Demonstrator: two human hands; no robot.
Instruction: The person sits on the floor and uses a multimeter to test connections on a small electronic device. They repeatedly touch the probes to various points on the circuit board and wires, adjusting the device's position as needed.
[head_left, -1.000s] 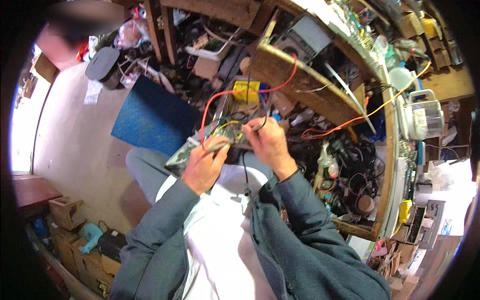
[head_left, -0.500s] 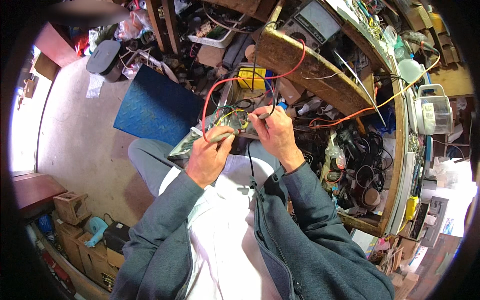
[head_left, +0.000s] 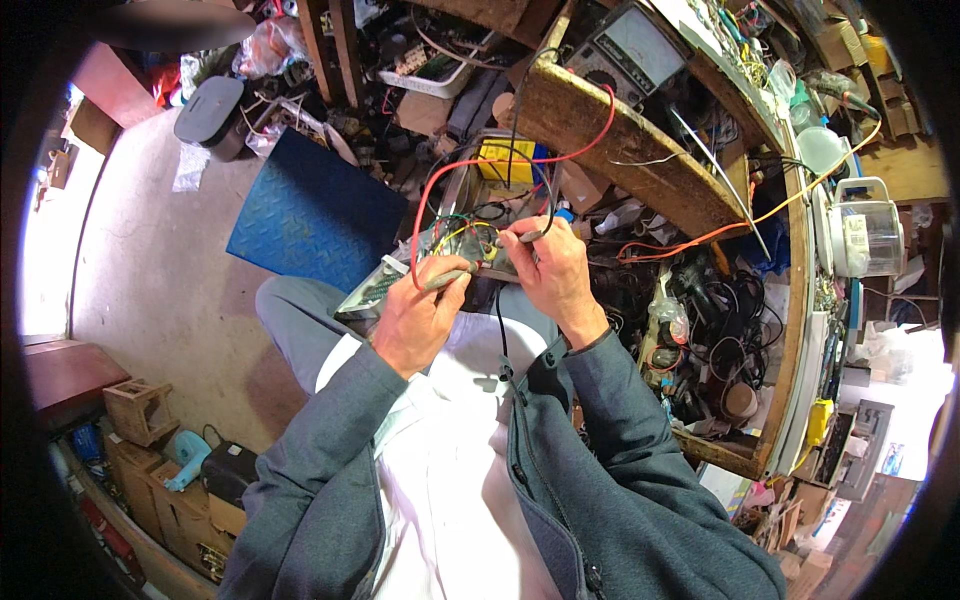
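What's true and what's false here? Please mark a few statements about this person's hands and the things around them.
The left hand holds a slim grey probe. True.
The right hand is empty. False: it holds a second probe.
A red cable runs down to the left hand. True.
The blue panel lies right of both hands. False: it lies left of them.
A yellow block lies beyond the hands. True.

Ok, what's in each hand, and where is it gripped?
The left hand pinches a red-lead probe by its handle; the right hand, a black-lead probe, also by its handle.
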